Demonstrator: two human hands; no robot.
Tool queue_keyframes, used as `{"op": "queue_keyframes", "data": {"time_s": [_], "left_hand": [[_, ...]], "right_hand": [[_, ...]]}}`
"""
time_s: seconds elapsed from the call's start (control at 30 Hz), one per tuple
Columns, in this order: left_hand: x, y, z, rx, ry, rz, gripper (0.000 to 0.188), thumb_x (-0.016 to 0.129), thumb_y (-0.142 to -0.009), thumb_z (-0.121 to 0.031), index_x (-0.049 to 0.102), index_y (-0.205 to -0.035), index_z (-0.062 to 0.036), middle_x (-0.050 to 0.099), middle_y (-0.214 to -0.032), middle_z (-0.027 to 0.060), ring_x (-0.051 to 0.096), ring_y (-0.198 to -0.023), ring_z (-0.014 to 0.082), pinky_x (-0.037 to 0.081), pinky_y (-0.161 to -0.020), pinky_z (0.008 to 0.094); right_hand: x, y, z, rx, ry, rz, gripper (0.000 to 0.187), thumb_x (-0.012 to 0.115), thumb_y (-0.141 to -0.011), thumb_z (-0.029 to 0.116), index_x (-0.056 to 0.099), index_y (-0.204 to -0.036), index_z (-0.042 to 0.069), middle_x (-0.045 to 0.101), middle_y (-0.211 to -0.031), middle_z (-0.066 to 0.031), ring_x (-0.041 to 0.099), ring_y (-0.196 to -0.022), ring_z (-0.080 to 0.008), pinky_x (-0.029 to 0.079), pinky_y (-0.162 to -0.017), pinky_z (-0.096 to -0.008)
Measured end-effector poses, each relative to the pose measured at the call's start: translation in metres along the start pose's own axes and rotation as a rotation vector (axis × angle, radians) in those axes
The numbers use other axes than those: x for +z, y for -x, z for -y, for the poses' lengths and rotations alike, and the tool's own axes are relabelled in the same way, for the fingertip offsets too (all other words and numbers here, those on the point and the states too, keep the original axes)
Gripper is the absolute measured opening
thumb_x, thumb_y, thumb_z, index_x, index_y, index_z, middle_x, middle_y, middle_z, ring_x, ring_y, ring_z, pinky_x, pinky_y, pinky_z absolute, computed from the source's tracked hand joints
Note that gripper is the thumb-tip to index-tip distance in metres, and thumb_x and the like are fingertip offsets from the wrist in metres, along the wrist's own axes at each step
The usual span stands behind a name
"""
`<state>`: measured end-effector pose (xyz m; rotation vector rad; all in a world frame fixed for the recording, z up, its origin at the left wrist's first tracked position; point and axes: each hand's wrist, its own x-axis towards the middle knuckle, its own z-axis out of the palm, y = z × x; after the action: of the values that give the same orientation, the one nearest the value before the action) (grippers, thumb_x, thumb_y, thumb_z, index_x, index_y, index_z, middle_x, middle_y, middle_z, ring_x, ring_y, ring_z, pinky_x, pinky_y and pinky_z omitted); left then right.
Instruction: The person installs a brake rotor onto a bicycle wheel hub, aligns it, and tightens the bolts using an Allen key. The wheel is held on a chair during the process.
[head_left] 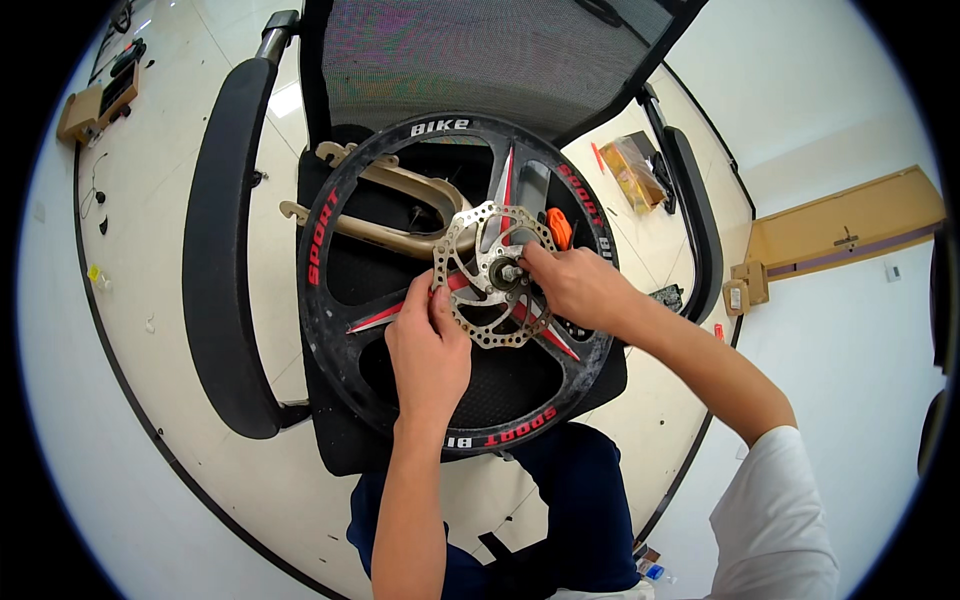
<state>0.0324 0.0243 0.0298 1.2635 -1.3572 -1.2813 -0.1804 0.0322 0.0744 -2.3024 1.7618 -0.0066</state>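
Observation:
A black bicycle wheel (335, 345) with red-and-silver spokes lies flat across the seat of an office chair. Over its hub (505, 274) sits a silver brake disc (487, 338), perforated around its toothed rim. At the disc's left edge, my left hand (430, 350) has thumb and fingers closed on the rim. My right hand (580, 285) reaches in from the right, its fingers pressed together against the disc just beside the axle. Whatever may be between those fingertips is hidden. Beneath the wheel, a beige bicycle fork (380, 232) shows through the spoke openings.
An orange object (559, 228) lies by the wheel's right side. Padded armrests (228, 250) flank the chair, with a mesh backrest (470, 65) behind. On the tiled floor are a plastic-wrapped package (635, 175) at right and an open cardboard box (85, 112) far left.

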Motion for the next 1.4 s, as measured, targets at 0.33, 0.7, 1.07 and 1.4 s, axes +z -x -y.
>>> {"op": "queue_keyframes", "data": {"time_s": [0.33, 0.7, 1.07, 1.4], "left_hand": [[0.004, 0.004, 0.0, -0.035, 0.012, 0.024, 0.022, 0.049, -0.1, -0.005, 0.06, -0.118, 0.0034, 0.068, -0.085, 0.0212, 0.068, -0.073, 0.0345, 0.051, -0.067, 0.0388], [0.009, 0.002, 0.004, 0.011, 0.04, -0.051, 0.026, 0.049, -0.101, -0.006, 0.061, -0.121, 0.0041, 0.07, -0.089, 0.0222, 0.071, -0.078, 0.0337, 0.052, -0.071, 0.0382], [0.003, -0.002, 0.005, -0.005, -0.027, -0.015, 0.03, 0.051, -0.102, -0.011, 0.061, -0.124, 0.0083, 0.071, -0.09, 0.0233, 0.071, -0.074, 0.0276, 0.053, -0.068, 0.0336], [-0.003, 0.001, 0.009, -0.147, 0.029, 0.009, 0.03, 0.055, -0.102, -0.015, 0.062, -0.12, 0.0084, 0.072, -0.088, 0.0135, 0.065, -0.075, 0.0133, 0.051, -0.07, 0.0265]], "right_hand": [[-0.018, -0.012, -0.027, -0.239, 0.064, 0.186, 0.034, 0.069, -0.081, 0.008, 0.044, -0.104, 0.002, 0.068, -0.081, -0.0171, 0.068, -0.071, -0.0386, 0.052, -0.06, -0.0458], [-0.034, -0.037, -0.052, -0.665, 0.283, 0.141, 0.016, 0.061, -0.087, 0.011, 0.054, -0.1, 0.006, 0.061, -0.068, -0.0074, 0.065, -0.056, -0.028, 0.051, -0.047, -0.0395], [-0.045, -0.036, -0.042, -0.233, -0.033, -0.35, 0.018, 0.057, -0.099, 0.024, 0.052, -0.091, 0.008, 0.058, -0.065, -0.0051, 0.06, -0.055, -0.0185, 0.043, -0.044, -0.0341], [-0.001, 0.014, 0.042, 0.347, -1.816, -0.751, 0.028, 0.045, -0.108, 0.03, 0.049, -0.093, 0.007, 0.032, -0.068, 0.0024, 0.03, -0.059, -0.0081, 0.029, -0.054, -0.0248]]}}
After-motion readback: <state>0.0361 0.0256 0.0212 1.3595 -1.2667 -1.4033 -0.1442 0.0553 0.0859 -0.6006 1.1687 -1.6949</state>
